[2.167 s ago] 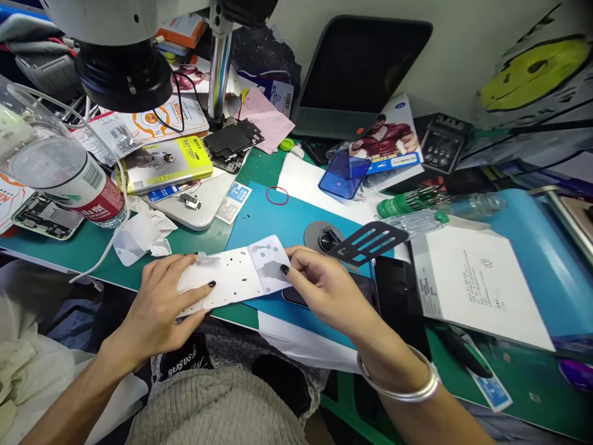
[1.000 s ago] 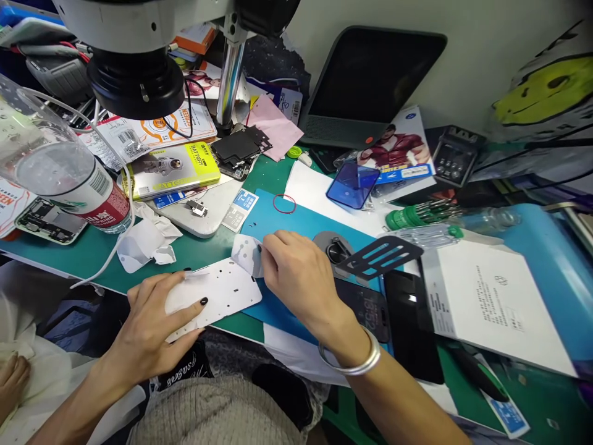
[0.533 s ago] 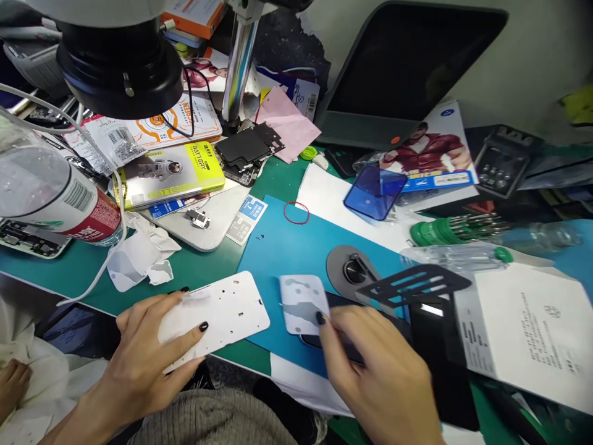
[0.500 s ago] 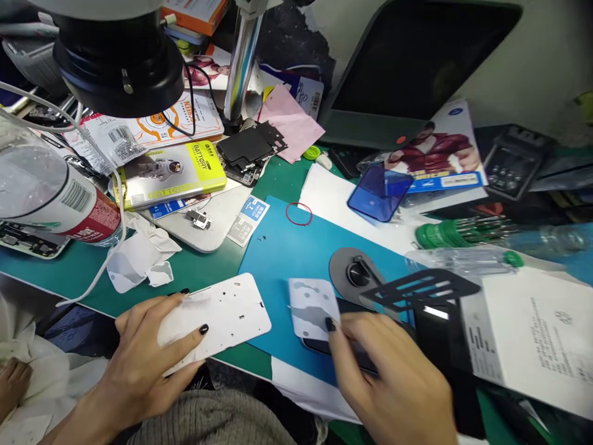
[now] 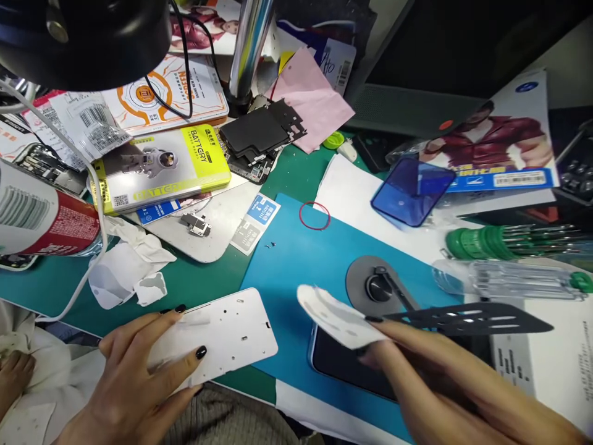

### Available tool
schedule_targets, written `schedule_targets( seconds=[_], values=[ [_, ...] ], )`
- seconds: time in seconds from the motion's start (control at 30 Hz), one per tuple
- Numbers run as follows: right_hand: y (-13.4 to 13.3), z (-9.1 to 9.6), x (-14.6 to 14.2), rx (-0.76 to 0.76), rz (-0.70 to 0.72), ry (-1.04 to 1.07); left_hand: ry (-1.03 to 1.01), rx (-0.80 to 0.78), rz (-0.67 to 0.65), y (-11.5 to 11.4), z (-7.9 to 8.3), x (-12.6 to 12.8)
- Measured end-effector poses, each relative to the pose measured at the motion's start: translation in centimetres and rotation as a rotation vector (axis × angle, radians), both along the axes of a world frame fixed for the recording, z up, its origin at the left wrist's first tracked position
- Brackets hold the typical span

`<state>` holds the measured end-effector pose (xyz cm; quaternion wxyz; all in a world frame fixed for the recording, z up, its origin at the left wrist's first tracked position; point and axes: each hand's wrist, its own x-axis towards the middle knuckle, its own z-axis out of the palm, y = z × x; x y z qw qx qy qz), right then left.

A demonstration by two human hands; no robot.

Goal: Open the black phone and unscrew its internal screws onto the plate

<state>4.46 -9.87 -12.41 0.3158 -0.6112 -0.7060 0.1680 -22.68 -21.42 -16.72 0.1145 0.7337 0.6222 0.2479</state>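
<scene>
My left hand (image 5: 143, 371) is closed around the edges of a white phone-shaped plate (image 5: 231, 337) with small holes and marks, held over the near edge of the bench. Between the thumb and fingers of my right hand (image 5: 417, 358) is a thin white and grey sheet (image 5: 331, 312), bent and tilted. Below it, a phone with a dark screen (image 5: 347, 364) lies on the blue mat (image 5: 282, 272), partly hidden by my right hand. Behind that hand are a round grey suction holder (image 5: 359, 281) and a dark slotted plate (image 5: 491, 318); whether they are joined I cannot tell.
A red rubber band (image 5: 315, 216) and tiny dark bits (image 5: 270, 245) lie on the mat. Left are crumpled white film (image 5: 115, 278), a yellow battery box (image 5: 185, 164) and a bottle (image 5: 50, 213). A green screwdriver set (image 5: 486, 241) lies right. Another person's hand (image 5: 16, 377) shows far left.
My right hand has lifted and turned the white and grey sheet from flat to tilted, uncovering more of the phone. My left hand keeps its hold. The view has moved closer to the bench.
</scene>
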Motion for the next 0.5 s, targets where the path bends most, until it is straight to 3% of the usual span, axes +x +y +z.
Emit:
schedule_targets(
  seconds=[0.13,0.33,0.5],
  values=[
    [2.1,0.7,-1.2,0.046,-0.082,-0.085,0.000,-0.012,-0.006,-0.2,0.0,-0.2],
    [4.9,1.3,-2.5,0.104,-0.010,-0.242,-0.011,-0.019,-0.003,-0.2,-0.1,-0.2],
    [3.1,2.8,-1.6,0.057,0.061,-0.246,-0.028,0.012,-0.003,0.0,0.0,-0.1]
  ],
)
